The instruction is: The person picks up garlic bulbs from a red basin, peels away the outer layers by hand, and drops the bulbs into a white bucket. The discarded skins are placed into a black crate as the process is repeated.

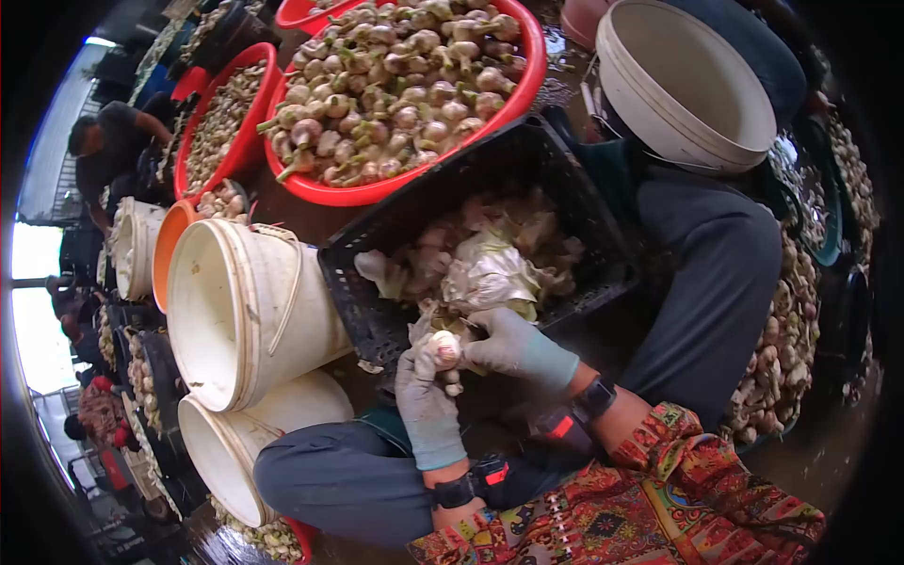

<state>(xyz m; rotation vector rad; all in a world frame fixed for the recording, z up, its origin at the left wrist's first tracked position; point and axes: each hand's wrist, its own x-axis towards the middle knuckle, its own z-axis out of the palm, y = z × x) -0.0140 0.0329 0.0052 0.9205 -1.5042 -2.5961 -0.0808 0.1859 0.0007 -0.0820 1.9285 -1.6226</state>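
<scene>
Held in my gloved left hand [424, 400] is a garlic bulb [444, 348], pale with purple streaks. Loose papery skin [426, 325] stands up behind the bulb. My right hand [513, 347], also gloved, has its fingers pinched together at the bulb's right side; what lies between the fingertips is hidden. Just beyond both hands is a black plastic crate [372, 306], tilted in view, with a heap of garlic skins [499, 268] inside.
A red tub [537, 66] heaped with garlic bulbs [405, 94] stands behind the crate. White buckets [297, 292] lie tipped at my left; another white bucket [692, 85] is at upper right. Garlic piles [786, 348] sit beyond my right knee. A person [118, 151] works at far left.
</scene>
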